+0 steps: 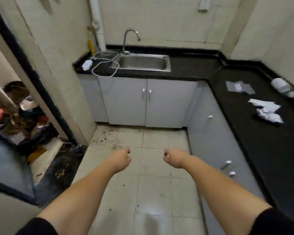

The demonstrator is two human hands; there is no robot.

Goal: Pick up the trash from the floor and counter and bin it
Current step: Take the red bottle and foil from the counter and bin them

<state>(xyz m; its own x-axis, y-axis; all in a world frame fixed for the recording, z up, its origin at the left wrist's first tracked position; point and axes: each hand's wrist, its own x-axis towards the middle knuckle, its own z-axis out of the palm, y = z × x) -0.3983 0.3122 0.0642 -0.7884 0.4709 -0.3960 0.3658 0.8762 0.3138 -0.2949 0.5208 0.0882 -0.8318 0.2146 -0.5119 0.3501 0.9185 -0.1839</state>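
The left hand [121, 158] hung out over the tiled floor [153, 184] with its fingers curled loosely inward, holding nothing. The right hand [174, 157] mirrored it just across a small gap, fingers likewise half-curled and empty. Both bare forearms reached forward from dark sleeves at the bottom edge of the head view.

The trash lay on the black counter [261, 150] to the right: crumpled white paper [266, 111] near the middle of that run, a flat grey wrapper [239, 87] farther back, and a white cup-like container [283, 87] on its side against the wall. At the far end a steel sink [143, 62] sat in the counter under a curved tap [128, 41], with a white corded device [87, 64] beside it. Dark specks dotted the floor near the cabinets [146, 102]. A black bag [39, 136] showed through the doorway on the left, among blurred clutter.
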